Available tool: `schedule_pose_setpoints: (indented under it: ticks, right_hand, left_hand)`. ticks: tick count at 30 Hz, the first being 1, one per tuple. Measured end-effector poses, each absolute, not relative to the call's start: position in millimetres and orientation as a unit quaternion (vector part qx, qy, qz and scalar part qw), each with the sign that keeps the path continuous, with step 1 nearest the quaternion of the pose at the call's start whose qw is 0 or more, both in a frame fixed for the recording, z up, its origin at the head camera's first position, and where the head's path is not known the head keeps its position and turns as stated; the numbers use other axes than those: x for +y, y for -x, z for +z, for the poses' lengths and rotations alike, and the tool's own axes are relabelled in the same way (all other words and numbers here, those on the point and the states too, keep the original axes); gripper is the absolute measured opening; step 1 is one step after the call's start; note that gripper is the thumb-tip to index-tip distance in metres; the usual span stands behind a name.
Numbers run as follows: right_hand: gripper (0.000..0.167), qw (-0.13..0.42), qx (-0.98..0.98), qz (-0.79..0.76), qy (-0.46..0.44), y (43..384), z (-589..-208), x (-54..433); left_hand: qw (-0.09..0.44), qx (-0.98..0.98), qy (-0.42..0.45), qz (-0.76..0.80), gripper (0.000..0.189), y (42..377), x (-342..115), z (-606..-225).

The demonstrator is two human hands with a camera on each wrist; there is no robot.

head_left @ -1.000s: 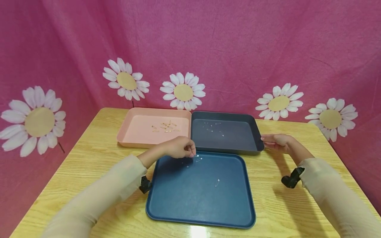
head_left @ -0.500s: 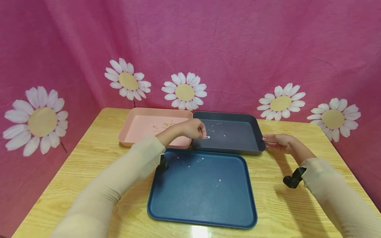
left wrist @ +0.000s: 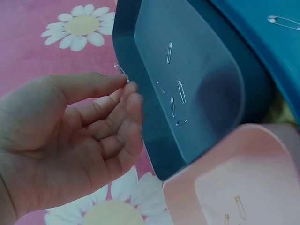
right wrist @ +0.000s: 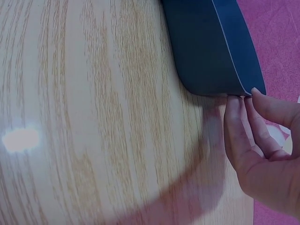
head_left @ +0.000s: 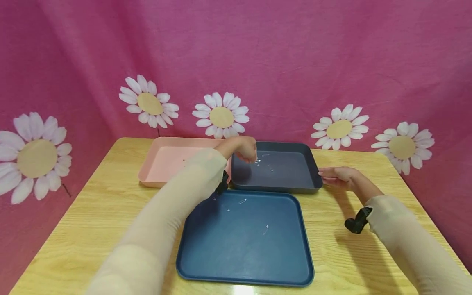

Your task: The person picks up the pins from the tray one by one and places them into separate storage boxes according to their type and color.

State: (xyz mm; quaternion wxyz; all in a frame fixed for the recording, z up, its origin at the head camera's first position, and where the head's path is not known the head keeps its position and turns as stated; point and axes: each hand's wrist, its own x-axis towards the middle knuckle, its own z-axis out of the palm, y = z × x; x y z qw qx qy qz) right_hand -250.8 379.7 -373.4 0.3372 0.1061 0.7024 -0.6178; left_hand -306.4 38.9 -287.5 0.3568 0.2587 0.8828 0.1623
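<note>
In the head view my left hand [head_left: 245, 149] hovers over the left part of the dark grey tray [head_left: 291, 176]. Between its thumb and fingertips it pinches a silver safety pin [left wrist: 121, 70], seen best in the left wrist view. Several silver safety pins [left wrist: 181, 92] lie on that tray's floor. At the tray's right end, my right hand [head_left: 341, 176] holds the rim, thumb over the edge and fingers against the outer wall [right wrist: 206, 61]. Nearer to me, a blue tray [head_left: 243, 254] carries several more silver safety pins [head_left: 242, 201].
Left of the dark tray stands a pink tray [head_left: 162, 164], partly hidden by my left arm, with gold safety pins [left wrist: 240, 207] in it. All three trays sit close together on a wooden table [head_left: 92, 213]. A pink flowered cloth [head_left: 280, 61] hangs behind.
My left hand has carried a safety pin from the blue tray's far edge, up and forward over the dark tray. The right hand has stayed at the dark tray's right end.
</note>
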Motion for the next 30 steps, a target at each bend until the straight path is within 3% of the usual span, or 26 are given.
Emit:
schedule_pose_setpoints:
  ticks: [5, 10, 18, 25, 30]
  right_hand:
    - [0.067, 0.343, 0.7, -0.618, -0.105, 253, -376, 370]
    - [0.066, 0.35, 0.706, -0.61, -0.089, 256, -377, 363]
    - [0.067, 0.343, 0.72, -0.598, -0.081, 256, -371, 364]
    - [0.065, 0.336, 0.729, -0.589, -0.09, 253, -374, 375]
    - [0.065, 0.337, 0.731, -0.586, -0.093, 250, -376, 378]
  left_hand:
    - [0.388, 0.881, -0.24, 0.121, 0.008, 319, 51, -298]
    - [0.392, 0.893, -0.202, 0.089, 0.018, 323, 58, -309]
    - [0.383, 0.888, -0.227, 0.116, 0.016, 381, 60, -370]
    - [0.297, 0.899, -0.274, 0.17, 0.024, 304, 32, -315]
    - [0.259, 0.894, -0.309, 0.197, 0.019, 268, 8, -308]
